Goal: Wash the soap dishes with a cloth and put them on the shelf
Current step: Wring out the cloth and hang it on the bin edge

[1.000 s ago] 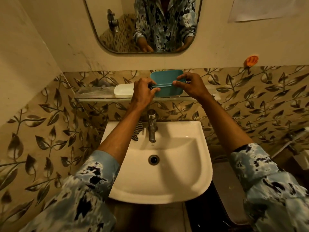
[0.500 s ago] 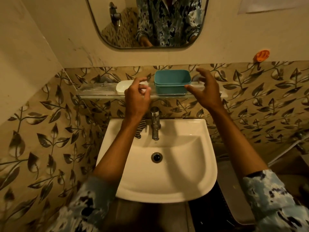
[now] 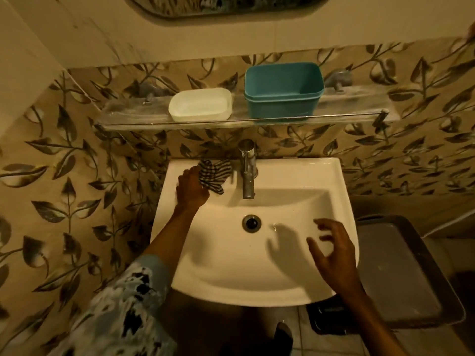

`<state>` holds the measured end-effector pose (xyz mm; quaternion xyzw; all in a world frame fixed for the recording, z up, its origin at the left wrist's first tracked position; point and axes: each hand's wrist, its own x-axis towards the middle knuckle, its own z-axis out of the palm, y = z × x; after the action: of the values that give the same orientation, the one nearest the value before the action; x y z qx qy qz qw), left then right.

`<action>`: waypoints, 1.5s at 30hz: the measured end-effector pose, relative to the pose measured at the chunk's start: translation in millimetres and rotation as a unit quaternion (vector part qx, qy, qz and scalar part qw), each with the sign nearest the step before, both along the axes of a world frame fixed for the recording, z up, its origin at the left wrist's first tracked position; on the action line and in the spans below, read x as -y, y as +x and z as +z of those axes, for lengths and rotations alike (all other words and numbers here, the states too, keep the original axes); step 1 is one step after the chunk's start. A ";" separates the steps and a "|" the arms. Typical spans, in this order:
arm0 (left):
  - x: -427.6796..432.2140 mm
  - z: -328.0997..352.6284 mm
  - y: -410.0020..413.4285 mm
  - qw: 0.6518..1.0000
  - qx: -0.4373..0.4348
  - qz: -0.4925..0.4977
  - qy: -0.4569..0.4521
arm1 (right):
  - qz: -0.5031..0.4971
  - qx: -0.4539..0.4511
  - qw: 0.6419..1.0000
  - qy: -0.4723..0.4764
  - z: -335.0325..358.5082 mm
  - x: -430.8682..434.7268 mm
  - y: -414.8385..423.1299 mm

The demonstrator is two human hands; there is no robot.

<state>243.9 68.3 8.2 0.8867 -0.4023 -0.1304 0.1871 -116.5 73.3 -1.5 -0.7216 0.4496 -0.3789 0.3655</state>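
A teal soap dish (image 3: 282,91) and a white soap dish (image 3: 200,104) stand side by side on the glass shelf (image 3: 133,116) above the sink. My left hand (image 3: 191,187) rests on the sink's back left ledge, its fingers closed on a striped cloth (image 3: 214,174) lying beside the tap. My right hand (image 3: 331,249) hovers over the right side of the white sink (image 3: 223,265), fingers spread, holding nothing.
A chrome tap (image 3: 248,170) stands at the middle of the sink's back ledge, the drain (image 3: 251,223) below it. A grey lidded bin or tank (image 3: 401,268) sits right of the sink. Leaf-patterned tiles cover the walls; a mirror edge (image 3: 226,6) shows above.
Both hands let go of the teal dish on the shelf and came down. My left hand went to the striped cloth; my right hand dropped over the basin. The view tilted downward.
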 end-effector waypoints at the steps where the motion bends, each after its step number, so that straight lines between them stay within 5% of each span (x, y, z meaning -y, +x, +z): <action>1: 10.3 -1.5 3.0 1.000 0.007 -0.015 0.004 | 0.006 -0.005 1.000 0.016 -8.8 -6.7 -1.2; 5: 36.5 -14.2 5.3 0.993 0.053 -0.084 0.057 | 0.015 -0.022 0.997 0.066 -28.2 -20.4 -6.2; 11: 39.6 -23.7 0.6 0.993 0.105 -0.052 0.023 | 0.027 -0.023 0.996 0.082 -31.1 -13.9 -4.1; 22: -5.9 19.4 -9.3 0.985 -0.123 -0.017 -0.120 | 0.078 -0.007 0.993 0.087 -0.7 -15.0 41.6; 30: -63.5 68.2 -55.6 0.948 -0.267 -0.134 -0.107 | 0.095 0.036 0.988 0.113 44.0 -24.0 71.6; 35: -82.5 92.2 -96.3 0.914 -0.321 -0.212 -0.128 | 0.108 0.071 0.966 0.225 75.8 -25.0 82.5; 41: -95.6 107.3 -133.2 0.888 -0.390 -0.211 -0.125 | 0.144 0.170 0.932 0.285 95.2 -39.6 69.9; 45: -102.0 110.7 -140.6 0.887 -0.390 -0.223 -0.107 | 0.103 0.172 0.944 0.261 97.1 -43.4 54.0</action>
<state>103.4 170.3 118.9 0.6255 -0.4957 -0.4602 0.3889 -62.5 116.7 95.6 -0.5673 0.3862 -0.3272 0.6495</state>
